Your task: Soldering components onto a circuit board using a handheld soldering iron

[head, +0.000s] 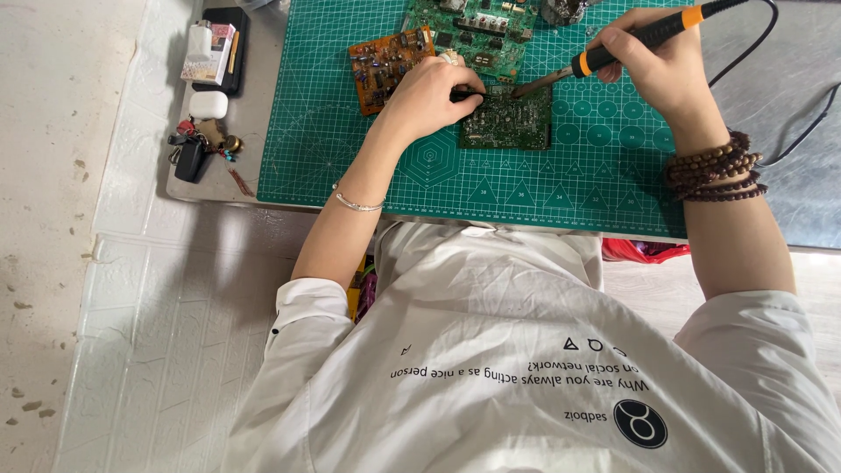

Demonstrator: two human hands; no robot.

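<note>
A small dark green circuit board [508, 118] lies on a green cutting mat [561, 175]. My left hand [431, 95] rests at the board's left edge and grips a thin dark tool whose tip touches the board. My right hand [653, 61] holds a soldering iron [626, 44] with a black and orange handle, and its metal tip points down-left onto the top edge of the board. The iron's black cable [771, 26] runs off to the right. A silver bracelet is on my left wrist, and brown bead bracelets are on my right wrist.
An orange-brown circuit board [385, 66] and a larger green circuit board [477, 31] lie at the back of the mat. Left of the mat sit a black case with a small box [215, 48], a white earbud case [208, 105] and a bunch of keys [197, 149].
</note>
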